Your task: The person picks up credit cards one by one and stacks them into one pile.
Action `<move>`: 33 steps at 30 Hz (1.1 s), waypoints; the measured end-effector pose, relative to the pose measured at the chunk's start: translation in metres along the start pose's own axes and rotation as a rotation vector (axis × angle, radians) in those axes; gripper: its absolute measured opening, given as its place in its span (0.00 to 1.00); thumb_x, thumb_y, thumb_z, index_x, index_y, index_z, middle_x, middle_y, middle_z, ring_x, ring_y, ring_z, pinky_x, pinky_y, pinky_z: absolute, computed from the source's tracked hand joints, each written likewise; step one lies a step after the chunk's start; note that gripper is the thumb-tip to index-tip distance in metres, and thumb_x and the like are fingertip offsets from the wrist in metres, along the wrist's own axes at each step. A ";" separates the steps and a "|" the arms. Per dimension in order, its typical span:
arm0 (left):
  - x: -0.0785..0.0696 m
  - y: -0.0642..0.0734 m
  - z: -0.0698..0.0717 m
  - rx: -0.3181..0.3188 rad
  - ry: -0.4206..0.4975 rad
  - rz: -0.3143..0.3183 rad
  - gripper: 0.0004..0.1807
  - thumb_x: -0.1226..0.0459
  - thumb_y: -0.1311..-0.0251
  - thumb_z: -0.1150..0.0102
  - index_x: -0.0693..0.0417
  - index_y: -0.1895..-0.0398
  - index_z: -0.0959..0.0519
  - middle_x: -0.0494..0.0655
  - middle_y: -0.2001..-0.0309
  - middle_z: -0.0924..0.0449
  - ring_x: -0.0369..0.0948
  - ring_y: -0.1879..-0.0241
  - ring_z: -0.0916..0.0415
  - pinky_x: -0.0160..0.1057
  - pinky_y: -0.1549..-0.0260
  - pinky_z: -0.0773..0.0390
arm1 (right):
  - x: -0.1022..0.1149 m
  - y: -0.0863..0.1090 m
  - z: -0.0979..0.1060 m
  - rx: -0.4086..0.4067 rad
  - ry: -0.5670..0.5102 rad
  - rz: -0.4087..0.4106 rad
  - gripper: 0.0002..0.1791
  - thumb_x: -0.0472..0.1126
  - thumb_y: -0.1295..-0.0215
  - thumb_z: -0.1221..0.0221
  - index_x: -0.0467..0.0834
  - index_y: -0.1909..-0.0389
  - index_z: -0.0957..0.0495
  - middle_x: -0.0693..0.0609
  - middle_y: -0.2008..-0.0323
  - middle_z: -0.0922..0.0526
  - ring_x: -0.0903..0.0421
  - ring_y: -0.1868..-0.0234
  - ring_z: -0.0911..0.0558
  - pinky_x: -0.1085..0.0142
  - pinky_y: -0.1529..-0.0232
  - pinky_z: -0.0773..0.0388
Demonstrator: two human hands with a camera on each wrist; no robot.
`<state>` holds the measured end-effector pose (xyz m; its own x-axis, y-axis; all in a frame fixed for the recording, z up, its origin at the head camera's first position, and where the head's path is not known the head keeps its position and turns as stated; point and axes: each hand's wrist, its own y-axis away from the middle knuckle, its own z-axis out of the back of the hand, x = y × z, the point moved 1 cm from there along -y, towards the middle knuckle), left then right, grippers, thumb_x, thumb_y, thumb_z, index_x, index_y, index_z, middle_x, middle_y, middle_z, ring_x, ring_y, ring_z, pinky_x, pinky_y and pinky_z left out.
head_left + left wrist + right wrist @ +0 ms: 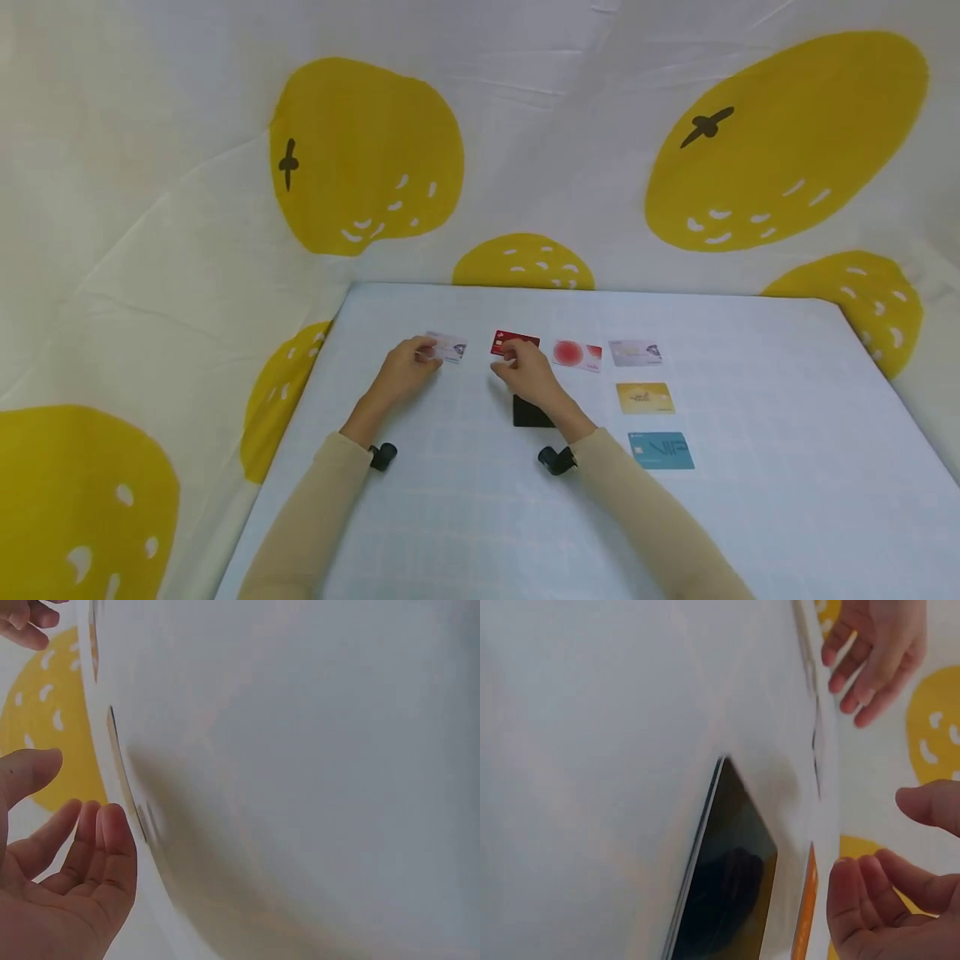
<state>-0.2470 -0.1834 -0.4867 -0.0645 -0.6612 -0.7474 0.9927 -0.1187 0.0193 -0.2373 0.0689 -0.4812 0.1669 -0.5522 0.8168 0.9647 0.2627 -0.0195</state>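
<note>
One left hand [400, 372] near white card [452, 347], right hand [534, 375] near red card [501, 338], both empty, loosely curved

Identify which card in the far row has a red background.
The red card, second from left, by the right hand. The circle card is pale with a red disc; the leftmost card and rightmost card are pale.

In front of you lies a pale bluish table [772, 517]; beyond its far edge and at either side you face creased white sheeting [555, 125], printed with large yellow fruits [367, 158]; your light is soft and diffuse.
</note>
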 end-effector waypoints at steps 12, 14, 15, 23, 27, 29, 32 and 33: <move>0.026 -0.038 0.024 0.116 -0.090 0.069 0.26 0.61 0.34 0.39 0.58 0.34 0.28 0.59 0.44 0.25 0.53 0.45 0.28 0.53 0.44 0.28 | 0.022 -0.029 -0.046 0.002 -0.086 -0.052 0.27 0.41 0.34 0.35 0.34 0.38 0.29 0.41 0.53 0.21 0.48 0.57 0.22 0.60 0.56 0.19; 0.031 -0.042 0.026 0.160 -0.096 0.057 0.27 0.61 0.34 0.39 0.57 0.33 0.28 0.59 0.43 0.25 0.53 0.44 0.28 0.52 0.43 0.29 | 0.021 -0.033 -0.056 0.000 -0.088 -0.089 0.28 0.41 0.34 0.35 0.35 0.37 0.31 0.43 0.55 0.21 0.49 0.58 0.22 0.62 0.57 0.19; 0.032 -0.043 0.028 0.180 -0.094 0.050 0.27 0.62 0.35 0.39 0.57 0.33 0.28 0.60 0.43 0.25 0.53 0.44 0.29 0.53 0.42 0.30 | 0.020 -0.035 -0.060 -0.004 -0.085 -0.106 0.29 0.41 0.34 0.35 0.35 0.36 0.31 0.43 0.56 0.21 0.50 0.59 0.23 0.62 0.58 0.19; 0.040 -0.049 0.032 0.240 -0.094 0.008 0.28 0.67 0.39 0.36 0.57 0.34 0.27 0.57 0.50 0.27 0.50 0.49 0.31 0.48 0.46 0.31 | 0.028 -0.043 -0.073 -0.018 0.060 -0.166 0.31 0.42 0.33 0.35 0.36 0.35 0.35 0.42 0.49 0.24 0.49 0.54 0.24 0.56 0.46 0.22; 0.039 -0.051 0.030 0.238 -0.097 0.002 0.29 0.68 0.40 0.36 0.58 0.34 0.27 0.56 0.53 0.29 0.50 0.52 0.32 0.47 0.49 0.32 | 0.030 -0.044 -0.075 -0.037 0.142 -0.200 0.30 0.43 0.33 0.36 0.37 0.36 0.34 0.42 0.49 0.25 0.49 0.54 0.25 0.54 0.46 0.23; 0.038 -0.051 0.029 0.240 -0.100 0.014 0.29 0.67 0.40 0.36 0.57 0.33 0.28 0.55 0.53 0.30 0.49 0.53 0.33 0.46 0.50 0.32 | 0.029 -0.045 -0.076 -0.038 0.171 -0.207 0.30 0.44 0.33 0.36 0.37 0.35 0.33 0.42 0.49 0.25 0.49 0.54 0.25 0.54 0.46 0.23; 0.035 -0.051 0.029 0.243 -0.102 0.027 0.30 0.67 0.40 0.37 0.57 0.33 0.29 0.56 0.54 0.31 0.50 0.53 0.34 0.46 0.52 0.32 | 0.028 -0.046 -0.078 -0.038 0.185 -0.211 0.30 0.44 0.33 0.36 0.37 0.35 0.33 0.42 0.49 0.25 0.49 0.54 0.25 0.54 0.46 0.23; 0.034 -0.051 0.029 0.243 -0.102 0.034 0.30 0.67 0.40 0.37 0.56 0.32 0.29 0.56 0.54 0.31 0.50 0.53 0.34 0.47 0.52 0.32 | 0.028 -0.046 -0.078 -0.039 0.184 -0.211 0.30 0.44 0.34 0.35 0.37 0.36 0.32 0.42 0.49 0.25 0.49 0.54 0.25 0.54 0.46 0.23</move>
<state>-0.3024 -0.2218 -0.4940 -0.0540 -0.7374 -0.6733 0.9417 -0.2619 0.2113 -0.2612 -0.0207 -0.5020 -0.0073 -0.7269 0.6867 0.9885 0.0985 0.1147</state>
